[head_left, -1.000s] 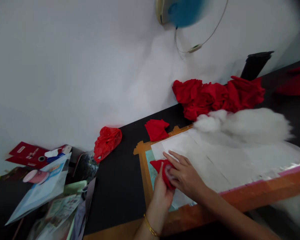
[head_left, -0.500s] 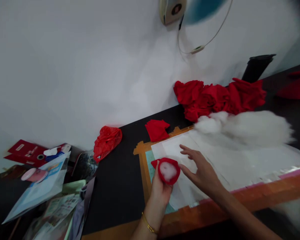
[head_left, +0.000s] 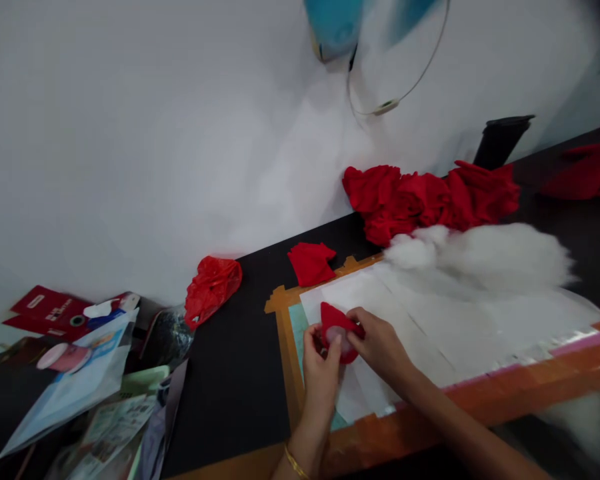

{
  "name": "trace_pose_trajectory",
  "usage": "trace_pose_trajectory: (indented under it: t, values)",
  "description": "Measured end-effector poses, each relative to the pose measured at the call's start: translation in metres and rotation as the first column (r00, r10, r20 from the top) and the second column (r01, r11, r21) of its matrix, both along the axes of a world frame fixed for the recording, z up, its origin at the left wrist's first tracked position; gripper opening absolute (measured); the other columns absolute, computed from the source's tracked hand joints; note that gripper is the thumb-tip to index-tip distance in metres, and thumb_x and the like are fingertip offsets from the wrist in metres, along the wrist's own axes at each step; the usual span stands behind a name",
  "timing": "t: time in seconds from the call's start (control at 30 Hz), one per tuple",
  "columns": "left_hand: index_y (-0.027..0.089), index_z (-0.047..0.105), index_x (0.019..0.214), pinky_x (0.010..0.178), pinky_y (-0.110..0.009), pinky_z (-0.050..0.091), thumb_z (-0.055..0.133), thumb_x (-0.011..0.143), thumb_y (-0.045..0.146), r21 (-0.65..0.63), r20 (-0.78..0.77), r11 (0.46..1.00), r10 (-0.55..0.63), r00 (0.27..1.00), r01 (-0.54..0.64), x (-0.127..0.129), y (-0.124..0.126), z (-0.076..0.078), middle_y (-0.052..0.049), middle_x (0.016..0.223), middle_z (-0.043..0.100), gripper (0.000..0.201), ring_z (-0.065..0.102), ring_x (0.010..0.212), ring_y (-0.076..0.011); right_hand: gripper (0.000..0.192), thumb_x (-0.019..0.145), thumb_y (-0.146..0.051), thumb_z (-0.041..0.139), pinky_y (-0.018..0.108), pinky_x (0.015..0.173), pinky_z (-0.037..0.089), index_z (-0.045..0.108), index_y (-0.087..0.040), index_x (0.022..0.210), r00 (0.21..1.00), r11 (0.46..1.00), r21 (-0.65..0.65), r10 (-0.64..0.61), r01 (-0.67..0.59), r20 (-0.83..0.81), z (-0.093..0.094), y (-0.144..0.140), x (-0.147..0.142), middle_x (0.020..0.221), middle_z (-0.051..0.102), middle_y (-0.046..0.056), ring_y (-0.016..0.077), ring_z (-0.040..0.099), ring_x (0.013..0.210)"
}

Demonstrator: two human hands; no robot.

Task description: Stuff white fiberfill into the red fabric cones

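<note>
Between my two hands is a small red fabric pouch with white stuffing showing in its round opening. My left hand grips it from the left and below, thumb over the stuffing. At the pouch's right edge, my right hand pinches the red cloth. Under the hands lies a white sheet taped down with brown tape. Beyond it, on the right, rests a large heap of white fluffy stuffing.
Crumpled red cloth lines the wall, with a smaller red cloth piece and a red plastic bag further left. A pink spool, a plastic packet and a green basket crowd the left. A black container stands at the back.
My right hand has come in from the right and now pinches the pouch's edge. The pouch has turned, its red point now upward. My left thumb has moved over the stuffing.
</note>
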State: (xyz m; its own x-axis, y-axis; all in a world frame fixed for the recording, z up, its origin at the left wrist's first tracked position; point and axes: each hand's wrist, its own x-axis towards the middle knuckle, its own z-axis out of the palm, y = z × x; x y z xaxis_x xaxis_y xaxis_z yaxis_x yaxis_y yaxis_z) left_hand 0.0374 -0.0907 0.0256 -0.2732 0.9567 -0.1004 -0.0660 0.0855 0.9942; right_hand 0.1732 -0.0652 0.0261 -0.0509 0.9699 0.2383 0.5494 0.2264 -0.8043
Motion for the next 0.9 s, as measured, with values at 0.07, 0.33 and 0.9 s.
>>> trace_pose_trajectory:
  t: [0.07,0.33,0.9]
  values:
    - [0.019,0.059,0.093,0.079,-0.027,0.047,0.065,0.07,0.019,0.014,-0.036,1.0,-0.002,0.999,0.003,-0.001,0.006,-0.002,-0.003,0.09,0.063,0.023,0.06,0.084,-0.0164,0.021,0.071,-0.019,0.047,0.028,0.067,0.045,0.056,-0.02,0.09,0.999,1.0,-0.01,0.024,-0.025,-0.046,-0.002,-0.001,0.0,0.081,0.066,0.004,0.0181,0.061,0.07]
    - [0.018,0.059,0.094,0.077,-0.027,0.047,0.061,0.066,0.015,0.01,-0.039,1.0,-0.011,0.999,0.012,-0.006,0.015,-0.003,-0.004,0.093,0.064,0.029,0.061,0.087,-0.0179,0.029,0.072,-0.023,0.047,0.028,0.06,0.047,0.058,-0.019,0.098,0.989,0.99,-0.143,-0.006,-0.015,-0.145,0.002,0.005,0.02,0.08,0.066,0.002,0.0158,0.06,0.061]
    - [0.02,0.063,0.097,0.08,-0.025,0.043,0.062,0.058,-0.002,0.02,0.058,0.999,-0.028,0.998,0.027,-0.002,0.012,0.014,0.0,0.088,0.061,0.045,0.057,0.081,-0.0157,0.043,0.066,-0.02,0.047,0.027,0.053,0.05,0.052,-0.021,0.109,0.949,0.974,-0.221,-0.028,-0.044,-0.313,-0.003,-0.001,0.014,0.099,0.067,0.004,0.0152,0.062,0.066]
